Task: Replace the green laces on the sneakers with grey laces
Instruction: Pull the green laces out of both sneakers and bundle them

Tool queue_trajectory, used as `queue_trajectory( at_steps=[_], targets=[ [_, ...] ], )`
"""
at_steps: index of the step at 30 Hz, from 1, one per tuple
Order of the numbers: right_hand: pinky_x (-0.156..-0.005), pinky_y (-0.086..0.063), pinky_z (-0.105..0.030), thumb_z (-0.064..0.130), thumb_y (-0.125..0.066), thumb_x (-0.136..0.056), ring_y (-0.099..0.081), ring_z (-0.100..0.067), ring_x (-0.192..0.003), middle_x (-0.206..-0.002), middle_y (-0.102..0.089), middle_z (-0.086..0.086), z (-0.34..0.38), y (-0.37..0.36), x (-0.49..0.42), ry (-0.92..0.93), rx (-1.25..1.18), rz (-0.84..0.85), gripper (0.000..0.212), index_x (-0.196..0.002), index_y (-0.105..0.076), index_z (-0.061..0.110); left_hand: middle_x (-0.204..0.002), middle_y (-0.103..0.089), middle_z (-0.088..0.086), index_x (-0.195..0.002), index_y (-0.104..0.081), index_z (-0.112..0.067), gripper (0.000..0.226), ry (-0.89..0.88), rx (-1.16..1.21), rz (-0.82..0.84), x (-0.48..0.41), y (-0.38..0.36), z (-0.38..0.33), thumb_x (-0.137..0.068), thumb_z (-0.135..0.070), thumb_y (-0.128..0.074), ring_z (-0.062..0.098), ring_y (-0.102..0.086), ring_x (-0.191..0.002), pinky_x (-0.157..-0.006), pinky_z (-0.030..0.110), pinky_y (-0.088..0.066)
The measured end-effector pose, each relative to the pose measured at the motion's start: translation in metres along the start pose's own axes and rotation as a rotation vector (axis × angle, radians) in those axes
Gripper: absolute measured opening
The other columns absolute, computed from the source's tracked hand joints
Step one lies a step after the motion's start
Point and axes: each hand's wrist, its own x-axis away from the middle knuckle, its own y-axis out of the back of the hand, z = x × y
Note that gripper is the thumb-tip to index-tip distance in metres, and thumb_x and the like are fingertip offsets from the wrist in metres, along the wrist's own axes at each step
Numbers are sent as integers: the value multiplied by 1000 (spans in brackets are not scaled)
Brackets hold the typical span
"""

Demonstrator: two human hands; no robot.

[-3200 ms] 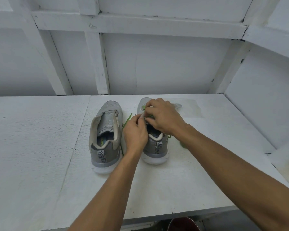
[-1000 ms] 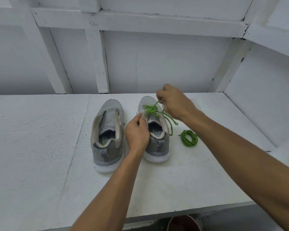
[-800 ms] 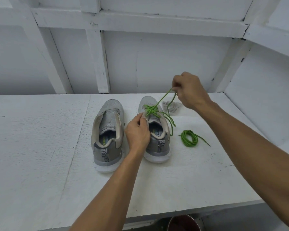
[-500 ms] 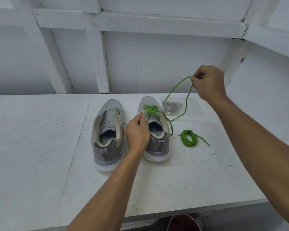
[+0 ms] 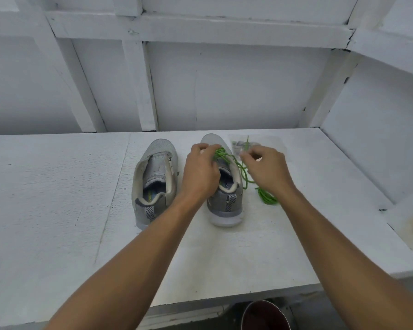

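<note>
On the white table [image 5: 57, 210] the right sneaker [image 5: 227, 203] stands with its heel toward the person; the left sneaker [image 5: 153, 177] is just beside it on its left. The left hand [image 5: 200, 172] lies over the right sneaker, fingers curled on its green lace [image 5: 221, 153]. The right hand [image 5: 268, 170], blurred, just right of the sneaker, pinches a strand. A coiled lace [image 5: 267, 198] and the bagged grey laces [image 5: 237, 145] lie to its right

No writing can be read in full. The grey mesh left sneaker [image 5: 153, 163] carries a green printed mark on its dark insole, too small to make out. The grey right sneaker [image 5: 227, 203] shows a few letters inside its heel, partly hidden.
</note>
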Motion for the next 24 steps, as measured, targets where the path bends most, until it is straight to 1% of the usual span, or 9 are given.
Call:
queue_trajectory(
  at_steps=[2,5,7,9,13,18,20,21,24],
  targets=[
    [-64,-47,-26,46,-61,-89,-59,-8,-73,-78,-65,7,4,-11,14,-34,9,42,28,-82,-67,19,-129,-50,6,-127,-61,-16,43,-54,-41,62,-6,3,-4,-88,-4,-45,22,-51,-117,-101,31,-41],
    [-54,-36,-19,41,-60,-92,-52,-4,-66,-73,-59,8,2,-21,20,-68,54,-15,28,-82,-62,15,-123,-53,4,-116,-66,-16,32,-111,-175,145,-18,8,-9,-88,-11,-51,21,-52,-110,-92,33,-46],
    [-52,-34,-18,39,-57,-94,-53,-5,-66,-72,-58,7,0,-24,20,-84,32,-38,27,-84,-62,14,-121,-53,3,-112,-66,-18,25,-142,-283,187,-26,11,-12,-89,-18,-56,21,-53,-107,-88,35,-49],
    [-52,-36,-18,42,-56,-95,-55,-4,-68,-73,-59,8,-1,-26,21,-100,0,-27,29,-86,-63,15,-120,-53,2,-110,-65,-19,23,-168,-354,209,-30,12,-15,-88,-22,-60,22,-55,-104,-85,37,-50],
    [-53,-38,-21,45,-57,-94,-56,-8,-68,-75,-63,3,-5,-29,23,-77,-13,-24,32,-85,-66,15,-117,-54,2,-106,-64,-19,20,-245,-451,202,-33,13,-18,-87,-26,-61,23,-55,-100,-78,34,-49],
    [-49,-30,-24,37,-50,-99,-47,-13,-60,-67,-57,-2,-6,-35,23,-62,-10,-53,41,-74,-59,6,-118,-54,2,-102,-67,-17,22,-288,-535,240,-34,9,-18,-91,-34,-58,24,-56,-102,-74,35,-47],
    [-49,-31,-25,35,-48,-100,-45,-14,-59,-65,-55,-2,-7,-36,23,-69,-12,-61,42,-72,-57,4,-120,-54,3,-103,-66,-13,24,-303,-548,223,-34,10,-20,-94,-29,-52,25,-56,-100,-70,35,-44],
    [-50,-32,-25,35,-48,-100,-45,-14,-59,-65,-55,-2,-8,-37,23,-72,-11,-64,42,-72,-57,4,-118,-54,4,-103,-65,-10,23,-291,-541,185,-35,13,-21,-94,-26,-49,25,-56,-98,-69,34,-43],
    [-52,-33,-27,35,-47,-100,-45,-13,-59,-64,-54,-1,-8,-38,24,-77,-10,-64,42,-70,-54,6,-112,-55,10,-100,-60,-3,21,-113,-491,18,-45,31,-17,-91,-19,-49,30,-56,-95,-71,34,-39]
  ],
)
